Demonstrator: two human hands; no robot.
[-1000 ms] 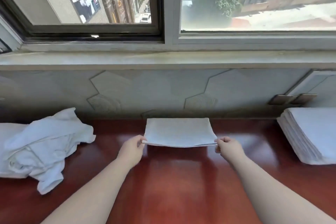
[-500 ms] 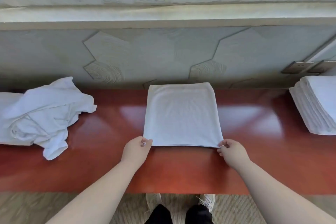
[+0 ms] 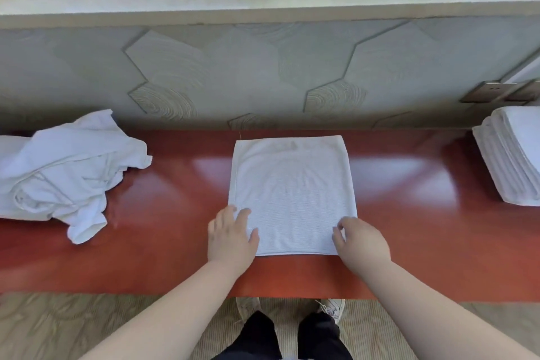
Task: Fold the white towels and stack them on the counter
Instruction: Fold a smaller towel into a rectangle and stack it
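1. Now that the white towel (image 3: 292,196) lies flat on the red surface (image 3: 175,184), the head view shows both near corners let go; half a second ago they were pinched.
2. The left hand (image 3: 230,235) and right hand (image 3: 362,242) rest on those corners, fingers released.
3. The next fold probably follows. The crumpled pile (image 3: 64,172) waits on the left, and the folded stack (image 3: 514,155) sits on the right.

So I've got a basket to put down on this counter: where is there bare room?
Two bare patches of counter: one between the crumpled pile and the flat towel, one between that towel and the folded stack at the right. The middle is crowded: the left hand and right hand rest on the flat towel's near corners.
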